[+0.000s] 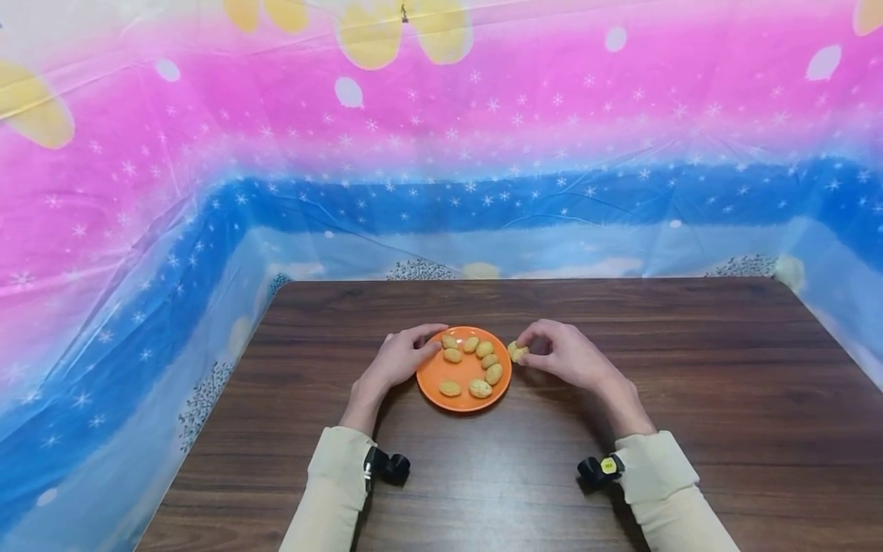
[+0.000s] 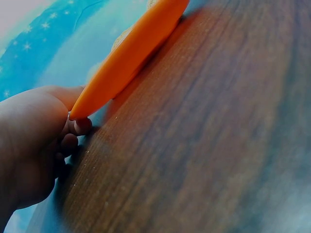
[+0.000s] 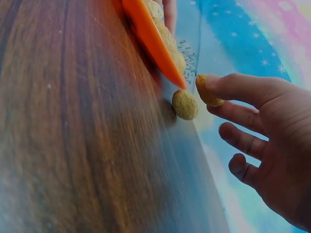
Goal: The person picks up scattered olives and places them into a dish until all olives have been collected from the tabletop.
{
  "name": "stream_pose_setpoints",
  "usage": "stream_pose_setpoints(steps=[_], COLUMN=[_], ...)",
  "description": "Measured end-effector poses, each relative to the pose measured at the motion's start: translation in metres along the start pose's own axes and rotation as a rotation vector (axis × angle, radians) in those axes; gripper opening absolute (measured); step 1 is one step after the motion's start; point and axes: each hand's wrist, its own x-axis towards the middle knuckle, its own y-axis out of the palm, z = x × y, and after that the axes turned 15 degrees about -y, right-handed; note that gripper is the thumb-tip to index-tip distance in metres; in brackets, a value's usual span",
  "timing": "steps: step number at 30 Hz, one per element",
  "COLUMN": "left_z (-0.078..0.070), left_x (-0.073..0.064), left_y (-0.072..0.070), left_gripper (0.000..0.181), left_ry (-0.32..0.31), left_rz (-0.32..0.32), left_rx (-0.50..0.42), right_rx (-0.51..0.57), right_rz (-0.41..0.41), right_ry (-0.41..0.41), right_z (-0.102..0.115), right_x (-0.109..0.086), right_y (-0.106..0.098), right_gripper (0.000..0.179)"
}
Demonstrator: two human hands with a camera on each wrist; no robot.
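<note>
An orange plate [image 1: 431, 376] lies on the table with several oval tan nut-like pieces [image 1: 493, 373] on it. My left hand [image 1: 400, 359] holds the plate's left rim between thumb and fingers; in the left wrist view, fingertips [image 2: 82, 127] show below the plate's edge [image 2: 121, 63]. Just off the plate's right edge, my right hand [image 1: 569, 354] pinches one tan nut-like piece [image 3: 208, 91] between thumb and index finger. The other fingers are spread apart. Another such piece [image 3: 185, 104] rests on the table beside the plate, close to the pinched one.
The dark wood-grain table [image 1: 724, 383] extends around the plate on all sides. Behind and to the sides hangs a pink and blue patterned cloth [image 1: 483, 153]. A black wrist camera [image 1: 389, 466] is strapped at the left cuff, another black camera [image 1: 595, 474] at the right.
</note>
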Motion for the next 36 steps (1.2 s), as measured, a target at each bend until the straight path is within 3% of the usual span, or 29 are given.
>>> stream_pose_setpoints(steps=[12,24,36], left_z=[0.002,0.002,0.003], left_x=[0.003,0.002,0.002], left_y=[0.003,0.001,0.001], left_gripper=[0.038,0.039,0.038], left_ry=[0.013,0.013,0.012], left_rz=[0.001,0.001,0.002], left_rx=[0.009,0.003,-0.004], right_rx=[-0.014,-0.045,-0.091], right_rz=[0.015,0.090,0.128], right_ry=[-0.043,-0.101,-0.166], right_z=[0.014,0.025,0.026], right_x=[0.011,0.030,0.045], right_y=[0.013,0.026,0.037], right_gripper=[0.017,0.015,0.016])
